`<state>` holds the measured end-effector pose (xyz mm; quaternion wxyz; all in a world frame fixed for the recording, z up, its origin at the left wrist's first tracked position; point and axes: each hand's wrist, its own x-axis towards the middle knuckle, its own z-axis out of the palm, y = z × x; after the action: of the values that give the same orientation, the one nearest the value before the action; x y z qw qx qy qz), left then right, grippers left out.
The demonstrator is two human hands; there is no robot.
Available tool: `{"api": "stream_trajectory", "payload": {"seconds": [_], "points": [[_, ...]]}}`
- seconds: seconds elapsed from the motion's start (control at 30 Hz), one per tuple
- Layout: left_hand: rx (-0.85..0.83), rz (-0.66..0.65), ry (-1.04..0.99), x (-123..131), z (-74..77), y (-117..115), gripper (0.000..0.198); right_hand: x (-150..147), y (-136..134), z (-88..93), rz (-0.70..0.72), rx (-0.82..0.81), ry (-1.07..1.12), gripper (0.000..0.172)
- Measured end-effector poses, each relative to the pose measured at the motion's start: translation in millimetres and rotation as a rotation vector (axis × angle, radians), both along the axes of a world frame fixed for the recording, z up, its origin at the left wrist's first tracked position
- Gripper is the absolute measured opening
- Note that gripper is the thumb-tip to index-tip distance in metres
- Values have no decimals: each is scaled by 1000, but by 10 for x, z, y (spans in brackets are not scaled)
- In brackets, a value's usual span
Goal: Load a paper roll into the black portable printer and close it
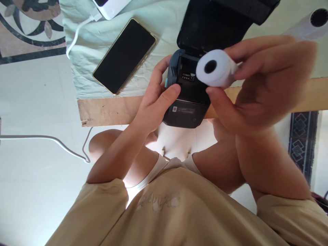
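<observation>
My left hand grips the left side of a small black label printer, thumb over its front edge. The printer's lid is swung up, and its dark inner bay with a small printed sticker is exposed. Between the thumb and fingers of my right hand is a white paper roll with a black core, its end facing me. The roll is held over the right part of the bay; whether it touches the printer I cannot tell. Part of my right hand is blurred by motion.
A phone with a dark screen lies on the green cloth to the left. Behind it sits a white device with a white cable. A second white roll lies at the far right. The table's wooden edge runs in front.
</observation>
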<state>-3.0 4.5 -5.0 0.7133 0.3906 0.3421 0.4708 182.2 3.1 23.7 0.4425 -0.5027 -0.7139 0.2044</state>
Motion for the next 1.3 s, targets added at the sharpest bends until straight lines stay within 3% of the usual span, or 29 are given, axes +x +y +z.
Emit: {"api": "stream_trajectory", "payload": {"seconds": [0.07,0.13,0.23,0.4,0.5,0.63,0.8,0.97,1.17,1.3], "points": [[26,-79,23,-22,-4,3,56,-33,-18,-23,36,154,-51,23],[-62,-23,77,-21,21,-7,56,-43,-20,-48,53,198,-93,26],[-104,-12,77,18,83,-34,66,-45,-30,-45,43,78,-157,27],[-84,34,69,56,143,-49,46,-73,-65,18,16,-9,-308,14],[-100,-52,81,25,141,-36,51,-102,-80,25,-35,-15,-292,16],[-54,-34,25,-6,105,-25,48,-144,-105,17,-66,91,-208,14],[-40,23,20,15,102,-28,35,-173,-150,14,17,267,-94,11],[-20,59,29,21,90,3,23,-222,-196,3,91,309,-194,17],[-30,26,85,-25,60,-10,44,-255,-189,-21,136,240,-248,10],[-10,62,93,-29,46,-22,45,-132,-142,-14,131,282,-107,14]]}}
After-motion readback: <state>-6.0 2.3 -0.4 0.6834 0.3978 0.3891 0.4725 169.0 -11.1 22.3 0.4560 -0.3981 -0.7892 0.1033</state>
